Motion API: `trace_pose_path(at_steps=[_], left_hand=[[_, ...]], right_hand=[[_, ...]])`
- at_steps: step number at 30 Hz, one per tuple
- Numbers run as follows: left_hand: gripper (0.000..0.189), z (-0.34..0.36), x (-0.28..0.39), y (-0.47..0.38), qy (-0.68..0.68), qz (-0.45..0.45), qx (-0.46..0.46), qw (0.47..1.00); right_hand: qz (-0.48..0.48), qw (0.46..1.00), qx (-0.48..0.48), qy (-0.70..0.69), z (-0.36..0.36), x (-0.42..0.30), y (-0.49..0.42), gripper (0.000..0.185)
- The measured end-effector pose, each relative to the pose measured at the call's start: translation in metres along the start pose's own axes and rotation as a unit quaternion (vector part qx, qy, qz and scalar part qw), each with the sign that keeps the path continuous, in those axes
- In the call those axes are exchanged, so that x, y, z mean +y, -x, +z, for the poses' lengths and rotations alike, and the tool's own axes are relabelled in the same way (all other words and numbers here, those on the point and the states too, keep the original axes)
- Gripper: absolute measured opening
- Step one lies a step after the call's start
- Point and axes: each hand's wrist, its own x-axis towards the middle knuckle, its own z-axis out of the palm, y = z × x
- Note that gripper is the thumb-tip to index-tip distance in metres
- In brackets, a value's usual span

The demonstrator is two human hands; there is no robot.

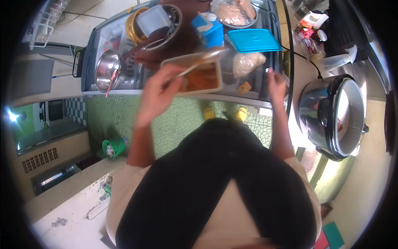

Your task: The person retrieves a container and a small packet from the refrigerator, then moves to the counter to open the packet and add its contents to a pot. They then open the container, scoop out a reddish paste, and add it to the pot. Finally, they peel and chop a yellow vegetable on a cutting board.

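Observation:
My left hand (161, 90) grips a metal spoon (199, 64), blurred, over a rectangular plastic tub (220, 74) with orange-brown contents. To the right, my right hand (276, 84) is curled above the counter's front edge. A small bright spot shows at its fingertips; whether it is a held object cannot be told. Between the hands lie a knotted plastic bag of pale grains (247, 63) and a small yellowish packet (244, 87). A turquoise lid (256, 40) rests behind the bag. Behind the tub stands a blue and white carton (209, 29) with a white cap.
A steel bowl (107, 71) holding a pinkish utensil sits at the left front. Behind it are a gold-coloured bowl (132, 26) and a translucent container (154, 20). A plate (238, 25) carries bagged food. An open electric pressure cooker (320, 115) stands far right, its cord running back.

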Motion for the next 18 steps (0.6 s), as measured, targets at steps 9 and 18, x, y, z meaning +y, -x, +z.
trace_pose_path(at_steps=[9, 18], left_hand=[[0.023, 0.008, -0.099, -0.037, -0.317, -0.050, -0.076, 0.944], [0.032, -0.017, -0.102, 0.003, -0.223, 0.163, 0.059, 0.959]], right_hand=[[0.386, 0.880, -0.078, -0.266, 0.028, 0.017, -0.165, 0.039], [0.182, 0.897, 0.083, -0.394, -0.002, -0.061, -0.051, 0.018]])
